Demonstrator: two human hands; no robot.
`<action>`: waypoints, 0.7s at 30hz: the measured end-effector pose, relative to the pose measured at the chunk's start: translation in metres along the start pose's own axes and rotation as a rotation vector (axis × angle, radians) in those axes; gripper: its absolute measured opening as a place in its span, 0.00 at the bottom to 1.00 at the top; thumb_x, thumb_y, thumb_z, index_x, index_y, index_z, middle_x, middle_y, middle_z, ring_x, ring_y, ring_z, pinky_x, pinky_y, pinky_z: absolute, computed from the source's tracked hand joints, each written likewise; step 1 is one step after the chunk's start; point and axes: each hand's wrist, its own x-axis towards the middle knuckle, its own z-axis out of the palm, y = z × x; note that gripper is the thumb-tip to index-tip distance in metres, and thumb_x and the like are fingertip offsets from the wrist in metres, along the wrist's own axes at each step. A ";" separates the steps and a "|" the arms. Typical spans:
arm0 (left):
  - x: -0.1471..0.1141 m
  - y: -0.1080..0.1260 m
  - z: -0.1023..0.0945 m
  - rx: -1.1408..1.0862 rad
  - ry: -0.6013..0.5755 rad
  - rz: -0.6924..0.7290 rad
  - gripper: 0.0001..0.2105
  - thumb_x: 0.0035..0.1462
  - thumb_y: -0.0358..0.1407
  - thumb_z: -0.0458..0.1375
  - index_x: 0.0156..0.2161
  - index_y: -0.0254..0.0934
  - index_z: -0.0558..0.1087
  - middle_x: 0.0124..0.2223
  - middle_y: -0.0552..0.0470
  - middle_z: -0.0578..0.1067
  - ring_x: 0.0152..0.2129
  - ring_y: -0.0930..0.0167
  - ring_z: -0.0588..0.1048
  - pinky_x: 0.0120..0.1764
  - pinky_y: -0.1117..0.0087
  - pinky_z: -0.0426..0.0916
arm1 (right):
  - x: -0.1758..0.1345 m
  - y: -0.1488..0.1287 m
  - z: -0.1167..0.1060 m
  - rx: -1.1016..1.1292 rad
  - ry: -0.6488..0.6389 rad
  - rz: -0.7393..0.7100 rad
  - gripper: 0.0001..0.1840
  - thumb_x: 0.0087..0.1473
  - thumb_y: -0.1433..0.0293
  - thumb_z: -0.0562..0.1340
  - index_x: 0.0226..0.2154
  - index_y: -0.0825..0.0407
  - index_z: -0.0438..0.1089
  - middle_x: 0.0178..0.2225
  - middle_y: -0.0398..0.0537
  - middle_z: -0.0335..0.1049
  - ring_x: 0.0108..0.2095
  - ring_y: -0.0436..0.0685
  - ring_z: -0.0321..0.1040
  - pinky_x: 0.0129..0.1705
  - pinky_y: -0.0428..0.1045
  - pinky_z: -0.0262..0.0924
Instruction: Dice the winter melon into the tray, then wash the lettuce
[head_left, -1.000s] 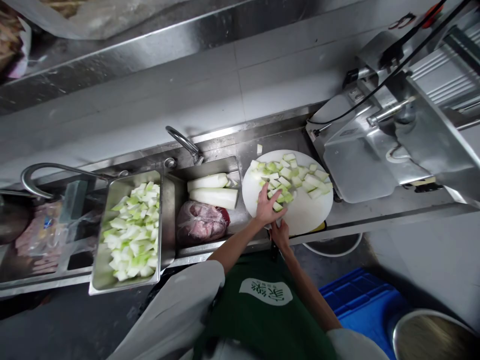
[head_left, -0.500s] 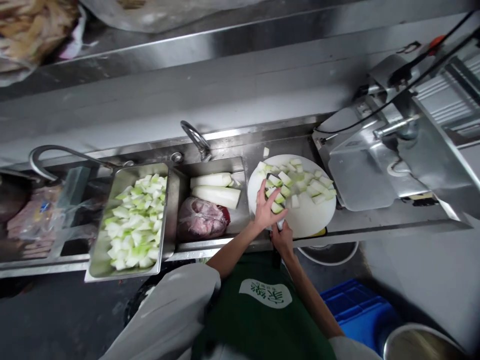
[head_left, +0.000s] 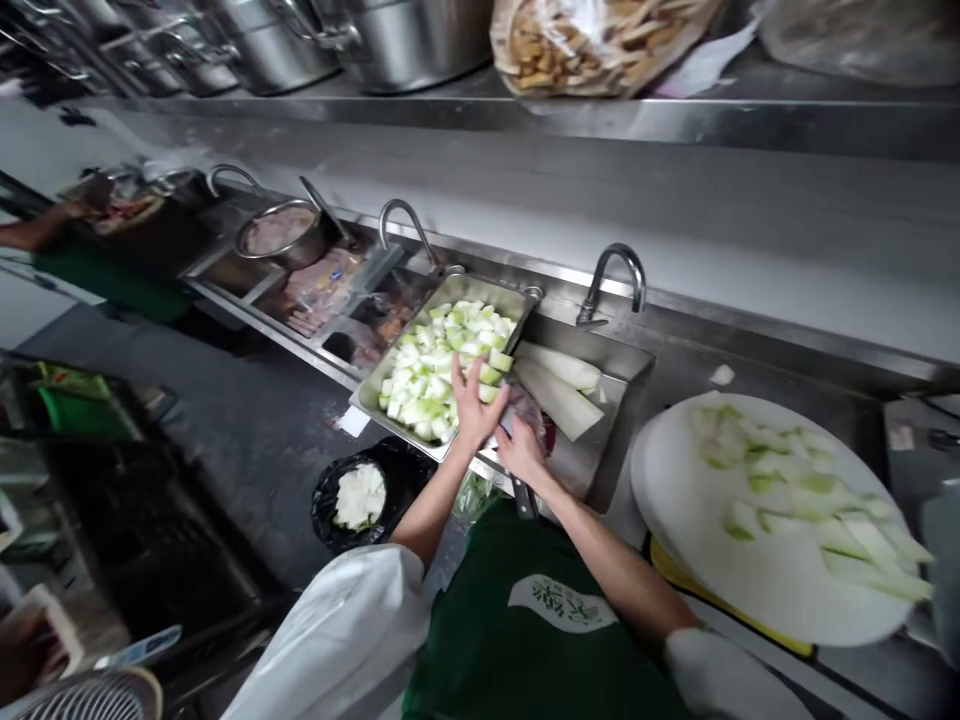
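My left hand (head_left: pixel 474 408) has its fingers spread against a few pale green gourd chunks (head_left: pixel 493 375) at the right edge of a steel pan (head_left: pixel 491 290). Gripped in my right hand (head_left: pixel 521 452) is a kitchen knife, its black handle (head_left: pixel 525 498) pointing back toward my apron. The blade is mostly hidden under the chunks and my left hand. Many cut gourd chunks (head_left: pixel 424 370) fill the pan. Just right of my hands, two peeled gourd pieces (head_left: pixel 562 400) lie in the sink beside wrapped meat (head_left: pixel 529 408), which is partly covered.
A round white cutting board (head_left: pixel 675 520) with more chunks stands at the right. Faucets (head_left: pixel 619 262) line the wall. A black-lined bin (head_left: pixel 326 510) sits below the counter. Overhead runs a steel shelf (head_left: pixel 750 125). Another person's arm (head_left: pixel 37 228) shows at far left.
Both hands have moved left from the cutting board to the pan, bringing the knife and several chunks along. The camera view has swung left too.
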 end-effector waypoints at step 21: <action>0.067 -0.059 0.079 -0.211 -0.052 0.254 0.19 0.72 0.45 0.47 0.55 0.35 0.72 0.57 0.39 0.75 0.61 0.60 0.70 0.67 0.53 0.61 | -0.237 0.071 -0.157 0.091 0.947 0.556 0.33 0.41 0.34 0.64 0.26 0.45 0.60 0.11 0.41 0.62 0.11 0.55 0.60 0.15 0.49 0.57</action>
